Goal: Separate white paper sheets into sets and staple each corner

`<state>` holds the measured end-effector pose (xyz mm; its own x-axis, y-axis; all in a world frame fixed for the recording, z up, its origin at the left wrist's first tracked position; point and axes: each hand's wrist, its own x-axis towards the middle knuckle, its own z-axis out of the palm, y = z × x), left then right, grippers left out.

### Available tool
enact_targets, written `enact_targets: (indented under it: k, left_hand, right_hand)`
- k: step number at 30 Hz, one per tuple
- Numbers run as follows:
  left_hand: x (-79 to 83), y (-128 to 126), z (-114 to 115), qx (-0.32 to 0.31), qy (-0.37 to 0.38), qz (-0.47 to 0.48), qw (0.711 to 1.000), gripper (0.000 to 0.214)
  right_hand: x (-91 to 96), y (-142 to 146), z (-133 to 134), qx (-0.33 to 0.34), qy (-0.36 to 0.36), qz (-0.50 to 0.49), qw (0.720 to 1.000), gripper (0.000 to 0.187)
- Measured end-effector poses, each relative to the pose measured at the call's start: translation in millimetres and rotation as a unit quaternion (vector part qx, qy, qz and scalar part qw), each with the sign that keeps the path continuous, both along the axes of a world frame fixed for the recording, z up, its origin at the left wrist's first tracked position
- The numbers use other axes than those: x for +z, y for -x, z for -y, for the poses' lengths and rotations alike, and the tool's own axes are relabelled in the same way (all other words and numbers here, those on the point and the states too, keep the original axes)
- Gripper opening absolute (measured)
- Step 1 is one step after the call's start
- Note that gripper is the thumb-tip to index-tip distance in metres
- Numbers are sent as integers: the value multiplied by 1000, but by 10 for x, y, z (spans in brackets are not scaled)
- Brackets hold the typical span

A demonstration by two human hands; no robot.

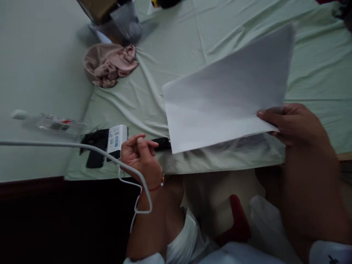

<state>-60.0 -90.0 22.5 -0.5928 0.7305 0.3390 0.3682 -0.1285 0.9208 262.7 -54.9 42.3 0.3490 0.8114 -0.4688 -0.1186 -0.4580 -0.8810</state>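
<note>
My right hand pinches the lower right corner of a large white sheet of paper, holding it tilted above the pale green bed sheet. My left hand is curled closed near the bed's front edge, fingers round the end of a black object whose other end hides under the paper. A red thread bracelet circles the left wrist. A white cable crosses over that wrist.
A black and white device with a label lies left of my left hand. A clear plastic bottle lies on the white surface at left. A crumpled pink cloth and a box with a plastic bag sit further back.
</note>
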Motion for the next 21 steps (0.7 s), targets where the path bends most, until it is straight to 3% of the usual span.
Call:
enact_targets:
  k: [4, 9, 15, 21]
  left_hand:
    - [-165, 224, -103, 52, -24, -120, 991, 14]
    - [-357, 425, -228, 68, 51, -283, 956, 35]
    - [-472, 420, -295, 42, 209, -306, 928, 46]
    - [-485, 420, -282, 18, 231, -327, 916, 50]
  right_hand:
    - [-142, 11, 6, 78, -10, 28, 997, 21]
    - [-248, 19, -21, 109, -14, 35, 993, 16]
    - [-227, 132, -37, 137, -30, 49, 989, 28]
    - [-296, 180, -51, 133, -54, 50, 988, 29]
